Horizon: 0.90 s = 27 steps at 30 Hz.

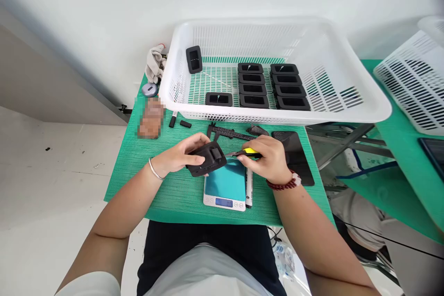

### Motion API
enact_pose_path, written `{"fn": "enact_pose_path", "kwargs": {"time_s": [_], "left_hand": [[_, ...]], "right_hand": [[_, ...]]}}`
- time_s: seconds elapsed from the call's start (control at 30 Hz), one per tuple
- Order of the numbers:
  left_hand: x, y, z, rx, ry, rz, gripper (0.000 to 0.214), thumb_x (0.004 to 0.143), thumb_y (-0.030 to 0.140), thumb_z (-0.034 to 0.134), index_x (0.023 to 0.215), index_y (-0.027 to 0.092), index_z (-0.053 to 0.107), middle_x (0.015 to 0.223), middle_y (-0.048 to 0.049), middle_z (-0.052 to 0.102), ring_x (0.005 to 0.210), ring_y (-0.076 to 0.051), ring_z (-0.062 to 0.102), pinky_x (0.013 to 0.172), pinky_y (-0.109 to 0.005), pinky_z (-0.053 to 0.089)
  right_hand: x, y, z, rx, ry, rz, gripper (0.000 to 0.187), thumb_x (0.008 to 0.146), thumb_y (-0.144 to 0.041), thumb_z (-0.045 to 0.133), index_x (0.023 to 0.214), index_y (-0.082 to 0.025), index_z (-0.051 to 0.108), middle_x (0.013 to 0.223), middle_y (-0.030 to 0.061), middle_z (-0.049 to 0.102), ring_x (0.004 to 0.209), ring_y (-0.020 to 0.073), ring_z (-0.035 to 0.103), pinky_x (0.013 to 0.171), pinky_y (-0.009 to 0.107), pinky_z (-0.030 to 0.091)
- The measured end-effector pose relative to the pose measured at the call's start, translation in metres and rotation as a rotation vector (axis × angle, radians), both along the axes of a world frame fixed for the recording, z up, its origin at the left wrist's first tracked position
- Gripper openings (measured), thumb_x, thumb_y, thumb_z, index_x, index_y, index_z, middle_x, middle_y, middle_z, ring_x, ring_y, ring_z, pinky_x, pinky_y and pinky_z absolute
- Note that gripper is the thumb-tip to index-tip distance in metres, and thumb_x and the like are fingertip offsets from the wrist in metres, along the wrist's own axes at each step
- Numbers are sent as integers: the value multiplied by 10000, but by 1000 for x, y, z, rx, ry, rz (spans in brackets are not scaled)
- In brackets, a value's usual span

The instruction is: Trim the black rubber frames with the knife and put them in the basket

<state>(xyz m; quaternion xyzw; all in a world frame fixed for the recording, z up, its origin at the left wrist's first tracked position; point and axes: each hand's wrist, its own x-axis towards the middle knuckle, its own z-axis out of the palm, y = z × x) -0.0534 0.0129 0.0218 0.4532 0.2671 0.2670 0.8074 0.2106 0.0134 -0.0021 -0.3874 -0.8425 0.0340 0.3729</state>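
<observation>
My left hand (185,152) grips a black rectangular plastic part (204,162) with rounded corners, tilted above the left edge of a small digital scale (227,182). My right hand (268,157) is closed around a utility knife (250,151) with a yellow and black handle. Its thin blade points left at the part's right edge; I cannot tell whether it touches. The scale has a teal top and a lit display. Just behind my hands lies a black caliper (229,132).
A white plastic basket (277,118) at the back holds several black parts (256,101), mostly stacked in two columns. A black phone (298,159) lies right of my right hand. A marker (249,189), a black cap (185,124) and a glove (155,64) are on the green table (166,194).
</observation>
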Motion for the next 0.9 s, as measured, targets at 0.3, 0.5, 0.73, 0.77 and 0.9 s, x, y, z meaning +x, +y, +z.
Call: {"fn": "enact_pose_path", "kwargs": {"time_s": [0.3, 0.5, 0.73, 0.77, 0.9], "left_hand": [[2, 3, -3, 55, 43, 157, 462, 729, 403, 734, 1119, 168, 656, 1003, -106, 691, 737, -161, 668, 643, -265, 542], [1, 5, -4, -18, 75, 242, 450, 599, 418, 807, 925, 138, 674, 815, -59, 687, 623, -144, 641, 551, -241, 518], [1, 6, -6, -1, 63, 229, 423, 605, 407, 804, 908, 137, 684, 819, -56, 685, 674, -146, 655, 578, -224, 510], [1, 6, -6, -8, 64, 243, 426, 599, 410, 807, 901, 137, 684, 807, -51, 683, 658, -141, 649, 568, -221, 506], [1, 5, -4, 31, 95, 185, 437, 611, 416, 800, 917, 126, 682, 811, -64, 690, 679, -148, 654, 591, -228, 510]], "right_hand": [[1, 1, -2, 70, -24, -77, 363, 849, -495, 578, 649, -193, 604, 546, 13, 628, 496, 127, 549, 563, 274, 430], [-1, -1, -2, 37, -47, -4, 389, 845, -523, 573, 650, -189, 616, 541, 12, 623, 499, 123, 551, 568, 272, 423], [0, -2, -3, 35, -54, 2, 408, 841, -550, 569, 650, -193, 611, 526, 8, 614, 499, 127, 553, 577, 280, 422], [0, -2, -2, 40, -55, 33, 406, 841, -548, 572, 653, -190, 611, 529, 9, 614, 498, 126, 551, 573, 279, 417], [-2, -1, -1, 108, -64, -40, 349, 838, -480, 616, 658, -181, 614, 531, 5, 624, 478, 117, 543, 554, 271, 405]]}}
